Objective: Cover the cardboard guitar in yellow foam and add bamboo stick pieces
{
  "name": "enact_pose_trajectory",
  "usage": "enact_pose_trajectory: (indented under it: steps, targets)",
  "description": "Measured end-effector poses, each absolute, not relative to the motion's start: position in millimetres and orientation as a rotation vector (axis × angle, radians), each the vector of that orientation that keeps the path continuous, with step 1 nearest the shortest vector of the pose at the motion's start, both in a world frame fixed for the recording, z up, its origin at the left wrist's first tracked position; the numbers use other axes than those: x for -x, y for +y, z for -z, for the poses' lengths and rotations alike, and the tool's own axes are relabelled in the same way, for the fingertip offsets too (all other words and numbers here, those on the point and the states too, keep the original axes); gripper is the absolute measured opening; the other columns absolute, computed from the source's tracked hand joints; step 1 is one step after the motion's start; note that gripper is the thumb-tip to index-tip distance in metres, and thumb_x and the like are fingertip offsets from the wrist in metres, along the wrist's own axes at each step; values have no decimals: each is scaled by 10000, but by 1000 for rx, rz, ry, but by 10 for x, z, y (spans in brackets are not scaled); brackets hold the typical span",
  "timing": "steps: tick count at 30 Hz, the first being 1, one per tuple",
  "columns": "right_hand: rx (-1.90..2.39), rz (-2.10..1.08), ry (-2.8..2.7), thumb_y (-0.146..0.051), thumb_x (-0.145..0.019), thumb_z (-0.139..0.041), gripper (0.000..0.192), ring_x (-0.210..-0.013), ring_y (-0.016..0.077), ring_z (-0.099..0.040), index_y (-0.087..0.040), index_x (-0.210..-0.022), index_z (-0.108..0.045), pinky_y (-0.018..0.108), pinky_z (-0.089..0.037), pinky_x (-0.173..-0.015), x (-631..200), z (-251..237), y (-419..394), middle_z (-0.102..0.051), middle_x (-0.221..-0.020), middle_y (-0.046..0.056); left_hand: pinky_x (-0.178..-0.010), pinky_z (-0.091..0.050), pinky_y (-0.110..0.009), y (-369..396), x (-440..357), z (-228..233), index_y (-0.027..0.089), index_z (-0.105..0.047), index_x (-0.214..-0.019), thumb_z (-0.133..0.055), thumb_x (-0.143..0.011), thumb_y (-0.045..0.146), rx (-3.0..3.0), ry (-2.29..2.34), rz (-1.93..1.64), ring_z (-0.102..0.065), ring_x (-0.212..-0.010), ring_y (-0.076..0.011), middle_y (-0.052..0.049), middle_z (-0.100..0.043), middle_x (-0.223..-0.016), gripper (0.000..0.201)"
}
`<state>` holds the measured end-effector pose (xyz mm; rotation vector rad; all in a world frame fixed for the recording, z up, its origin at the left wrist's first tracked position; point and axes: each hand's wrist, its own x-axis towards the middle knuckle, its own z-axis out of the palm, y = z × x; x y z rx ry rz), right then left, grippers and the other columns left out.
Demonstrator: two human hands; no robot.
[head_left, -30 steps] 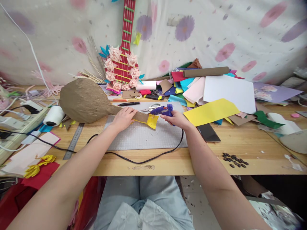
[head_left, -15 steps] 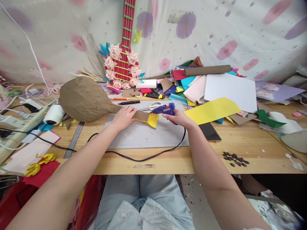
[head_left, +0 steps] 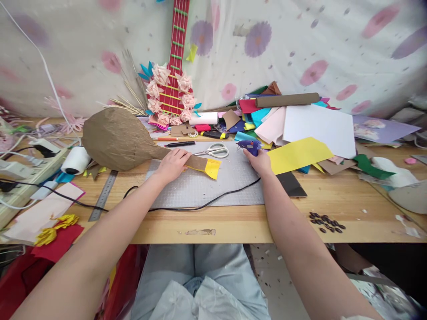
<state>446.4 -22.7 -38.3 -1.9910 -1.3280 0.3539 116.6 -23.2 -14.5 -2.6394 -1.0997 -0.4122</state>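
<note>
My left hand (head_left: 172, 163) presses flat on the neck of a brown paper-covered lute shape (head_left: 115, 139) lying on the grey cutting mat (head_left: 213, 186). A yellow paper piece (head_left: 212, 168) wraps the neck's end just right of my fingers. My right hand (head_left: 258, 161) grips a blue glue gun (head_left: 249, 145) at the mat's far right corner, its nozzle pointing left. The gun's black cord (head_left: 200, 205) trails across the mat toward the left. White-handled scissors (head_left: 215, 151) lie between the two hands.
A heap of coloured paper sheets (head_left: 300, 126) and a cardboard tube (head_left: 287, 99) fill the back right. A red paper guitar (head_left: 171, 89) leans on the wall. A steel ruler (head_left: 102, 195), white tape roll (head_left: 75, 161), power strip (head_left: 23, 175), phone (head_left: 291, 185) and dark seeds (head_left: 327, 222) lie around.
My right hand has carried the glue gun away from the yellow paper, to the right and back toward the mat's far corner. The cord shifted with it. My left hand stayed put.
</note>
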Motion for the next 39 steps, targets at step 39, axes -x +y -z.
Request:
enact_pose_trajectory:
  steps: [39]
  targets:
    - [1551,-141,-2523,-149,-735,-546,204,-955,253,-565,-106,-896,-665,330,-407,-833,-2821,68,728,-651,-990,158,-1000,-399,-454,-312,-730,227,182,-514,-1203,-569,-756,151,2638,-1061,525,-485,-1120,-259,-118,-563,-1162,451]
